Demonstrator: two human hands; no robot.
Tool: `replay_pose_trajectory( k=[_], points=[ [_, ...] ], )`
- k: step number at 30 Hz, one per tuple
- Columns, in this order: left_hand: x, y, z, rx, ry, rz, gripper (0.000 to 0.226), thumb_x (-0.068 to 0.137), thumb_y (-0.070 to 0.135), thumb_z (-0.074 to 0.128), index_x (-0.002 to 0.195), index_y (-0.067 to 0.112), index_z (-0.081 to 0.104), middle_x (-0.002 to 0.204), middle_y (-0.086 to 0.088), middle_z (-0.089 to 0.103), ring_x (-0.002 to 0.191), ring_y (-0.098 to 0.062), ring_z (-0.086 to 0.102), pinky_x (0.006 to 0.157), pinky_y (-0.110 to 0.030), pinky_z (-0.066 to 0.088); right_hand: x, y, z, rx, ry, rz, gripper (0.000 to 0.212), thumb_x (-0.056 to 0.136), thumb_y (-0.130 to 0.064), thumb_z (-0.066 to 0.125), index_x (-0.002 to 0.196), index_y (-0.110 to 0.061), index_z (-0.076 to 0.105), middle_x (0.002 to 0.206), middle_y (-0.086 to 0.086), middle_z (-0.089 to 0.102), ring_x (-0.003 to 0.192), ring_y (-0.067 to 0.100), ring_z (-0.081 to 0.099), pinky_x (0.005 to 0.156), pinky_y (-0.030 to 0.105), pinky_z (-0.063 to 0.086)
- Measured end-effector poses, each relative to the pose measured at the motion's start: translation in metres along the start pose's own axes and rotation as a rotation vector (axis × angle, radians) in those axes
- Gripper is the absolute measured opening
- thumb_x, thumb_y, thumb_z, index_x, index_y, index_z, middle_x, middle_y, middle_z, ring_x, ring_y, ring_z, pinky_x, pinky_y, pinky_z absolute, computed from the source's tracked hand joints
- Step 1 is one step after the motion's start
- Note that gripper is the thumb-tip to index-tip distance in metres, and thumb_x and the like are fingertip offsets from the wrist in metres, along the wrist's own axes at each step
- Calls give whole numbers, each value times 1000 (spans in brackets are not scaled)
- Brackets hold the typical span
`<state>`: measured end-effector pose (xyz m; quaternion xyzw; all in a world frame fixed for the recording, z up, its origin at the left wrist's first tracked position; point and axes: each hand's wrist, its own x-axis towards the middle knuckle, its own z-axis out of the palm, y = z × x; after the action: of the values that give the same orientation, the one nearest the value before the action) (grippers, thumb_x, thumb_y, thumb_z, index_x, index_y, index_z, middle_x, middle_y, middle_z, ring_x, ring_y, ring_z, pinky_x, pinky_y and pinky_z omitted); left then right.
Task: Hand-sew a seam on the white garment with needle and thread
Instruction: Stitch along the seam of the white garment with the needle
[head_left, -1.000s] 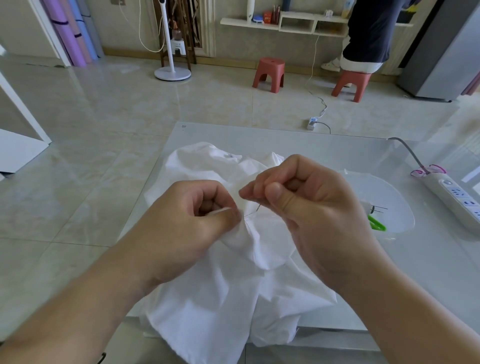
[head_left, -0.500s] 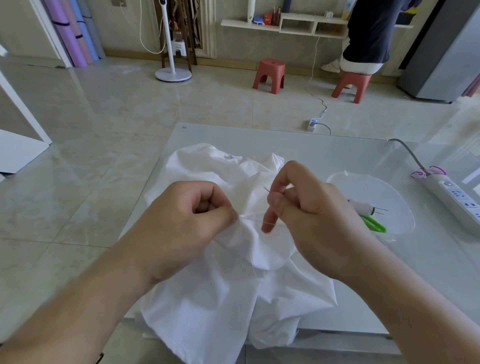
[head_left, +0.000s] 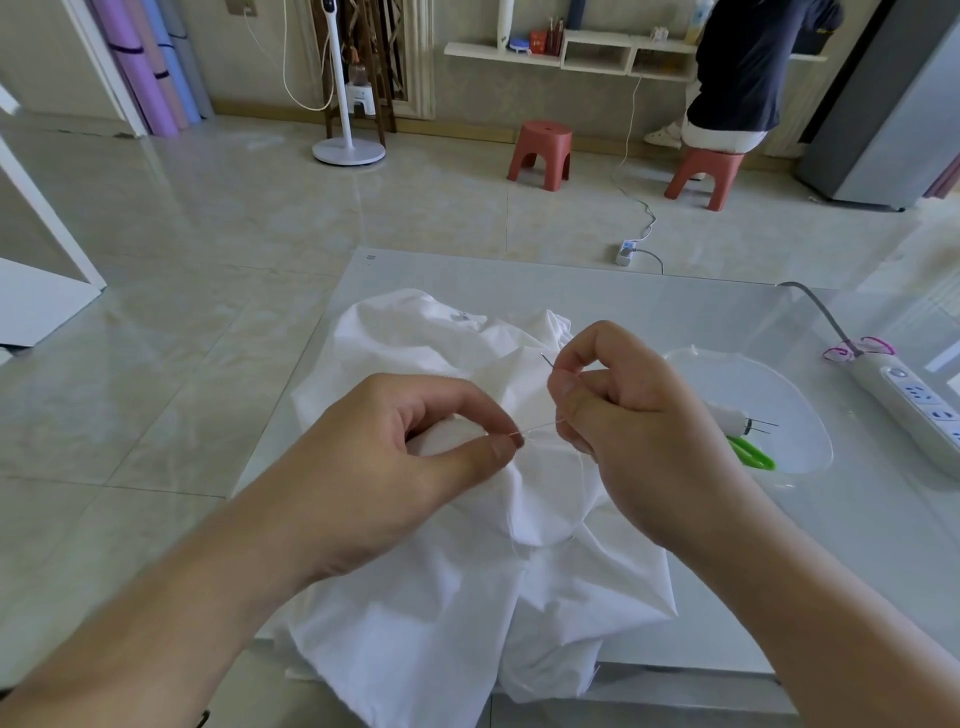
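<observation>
We see the white garment (head_left: 457, 597) bunched on the glass bench (head_left: 727, 597), its near edge hanging over the front. Our left hand (head_left: 395, 467) pinches a fold of it between thumb and forefinger, while our right hand (head_left: 623, 415) pinches the needle (head_left: 547, 359) (tip up), thread (head_left: 540, 427) stretched between the 2 hands. A clear dish (head_left: 800, 415) sits just right.

your left hand (head_left: 415, 457) pinches the white garment (head_left: 467, 597); your right hand (head_left: 639, 431) pinches the needle (head_left: 548, 360), thread (head_left: 540, 427) between them.
</observation>
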<state>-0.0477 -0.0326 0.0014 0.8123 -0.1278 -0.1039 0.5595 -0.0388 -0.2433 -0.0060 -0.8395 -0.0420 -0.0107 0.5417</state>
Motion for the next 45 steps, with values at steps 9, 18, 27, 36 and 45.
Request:
replay_pose_trajectory(
  k=[9, 18, 27, 36, 45],
  points=[
    [0, -2, -4, 12, 35, -15, 10, 94, 31, 75, 86, 31, 81, 90, 7, 80, 88, -10, 75, 79, -24, 52, 14, 10, -17, -335, 104, 212, 16, 105, -30, 51, 90, -28, 55, 74, -6, 69, 56, 16, 54, 58, 35, 46],
    [0, -3, -4, -21, 52, -23, 10, 93, 31, 75, 85, 30, 81, 86, 8, 80, 84, -9, 75, 78, -27, 52, 5, 1, -12, -107, 112, 56, 22, 108, -19, 47, 91, -31, 56, 64, -5, 56, 56, 18, 45, 54, 40, 40],
    [1, -4, -4, 32, 70, -12, 10, 93, 32, 75, 85, 29, 81, 79, 2, 77, 79, -20, 74, 73, -38, 57, -7, -17, 4, -135, -189, -29, 15, 95, -25, 76, 80, -21, 72, 51, -12, 32, 48, 8, 30, 47, 17, 30],
    [0, -4, -4, 34, 80, -20, 10, 94, 31, 76, 86, 28, 80, 81, 0, 77, 80, -23, 75, 79, -47, 60, -9, -19, -2, -109, -250, -18, 17, 92, -22, 78, 78, -16, 73, 52, -8, 30, 50, 11, 27, 50, 23, 27],
    [1, -4, -3, 33, 82, -21, 11, 93, 31, 76, 84, 27, 80, 77, 2, 77, 75, -16, 74, 70, -30, 55, -7, -15, -2, -173, -207, -26, 21, 91, -12, 72, 71, -16, 69, 51, -7, 31, 50, 10, 28, 51, 22, 28]
  ],
)
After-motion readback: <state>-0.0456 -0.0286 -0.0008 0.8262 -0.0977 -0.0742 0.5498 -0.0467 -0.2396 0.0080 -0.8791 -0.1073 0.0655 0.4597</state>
